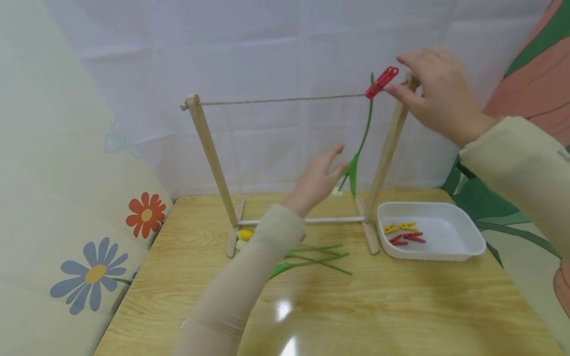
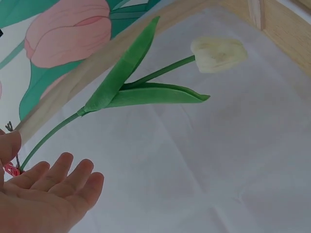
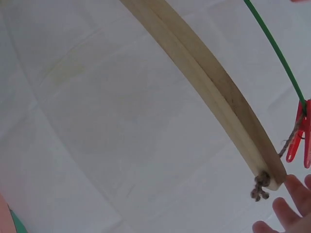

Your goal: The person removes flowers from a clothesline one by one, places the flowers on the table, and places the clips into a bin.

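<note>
A white tulip (image 2: 218, 54) hangs head down from a twine line (image 1: 285, 100), its green stem (image 1: 368, 121) clipped there by a red clothespin (image 1: 381, 83). My right hand (image 1: 441, 94) is beside the clothespin at the right post's top, thumb and fingers spread apart with nothing between them. In the right wrist view, the clothespin (image 3: 302, 131) sits clear of those fingertips. Lower down, my left hand (image 1: 317, 179) is held by the tulip's leaves (image 1: 353, 173), its fingers relaxed. The left wrist view shows that palm (image 2: 43, 208) empty near the stem.
The twine is strung between two wooden posts (image 1: 209, 153) of a stand on the table (image 1: 423, 306). Loose flower stems (image 1: 320, 260) and a yellow bloom (image 1: 245, 235) lie partly behind my left sleeve. At right, a white tray (image 1: 458, 242) contains yellow (image 1: 407, 227) and red clothespins (image 1: 414, 237).
</note>
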Motion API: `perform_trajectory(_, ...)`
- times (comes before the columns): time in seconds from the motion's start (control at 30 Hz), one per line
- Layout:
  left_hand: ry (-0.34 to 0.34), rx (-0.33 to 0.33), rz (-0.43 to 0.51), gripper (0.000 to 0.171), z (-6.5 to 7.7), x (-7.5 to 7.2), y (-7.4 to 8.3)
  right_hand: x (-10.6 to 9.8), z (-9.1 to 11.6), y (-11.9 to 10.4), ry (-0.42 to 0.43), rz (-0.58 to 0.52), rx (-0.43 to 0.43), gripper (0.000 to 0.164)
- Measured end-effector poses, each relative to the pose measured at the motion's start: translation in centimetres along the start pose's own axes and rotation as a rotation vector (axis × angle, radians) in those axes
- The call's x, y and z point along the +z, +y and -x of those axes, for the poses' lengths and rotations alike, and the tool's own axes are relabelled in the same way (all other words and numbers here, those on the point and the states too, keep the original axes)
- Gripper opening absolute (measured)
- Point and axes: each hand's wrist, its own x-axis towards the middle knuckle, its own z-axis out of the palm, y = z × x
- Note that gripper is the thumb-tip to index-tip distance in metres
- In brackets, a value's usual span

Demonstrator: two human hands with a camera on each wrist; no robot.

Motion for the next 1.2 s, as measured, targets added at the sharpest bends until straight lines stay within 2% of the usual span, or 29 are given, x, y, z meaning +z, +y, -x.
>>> perform_trajectory(0.17,0.021,0.021,0.0,0.055,-0.6,0.7,0.7,-0.1,-1.1,0.2,-0.078,-0.015,0.095,0.048)
perform_trajectory(0.33,0.069,0.031,0.007,0.056,-1.5,1.2,1.2,-0.4,-2.3,0.3,-0.25,-0.045,0.231,0.05)
perform_trajectory(0.5,0.102,0.027,0.006,0.056,-2.6,2.3,1.4,-0.6,-3.0,1.0,-0.372,-0.086,0.287,0.05)
perform_trajectory(0.67,0.117,0.024,-0.006,0.053,-3.3,3.1,1.6,-0.7,-3.4,1.6,-0.435,-0.142,0.342,0.05)
perform_trajectory(0.93,0.133,0.002,0.0,0.053,-3.8,3.4,2.0,-0.5,-3.5,2.0,-0.432,-0.216,0.442,0.048)
perform_trajectory(1.2,0.216,0.002,0.146,0.042,-3.9,3.4,2.5,-0.7,-3.5,2.1,-0.412,-0.284,0.509,0.042)
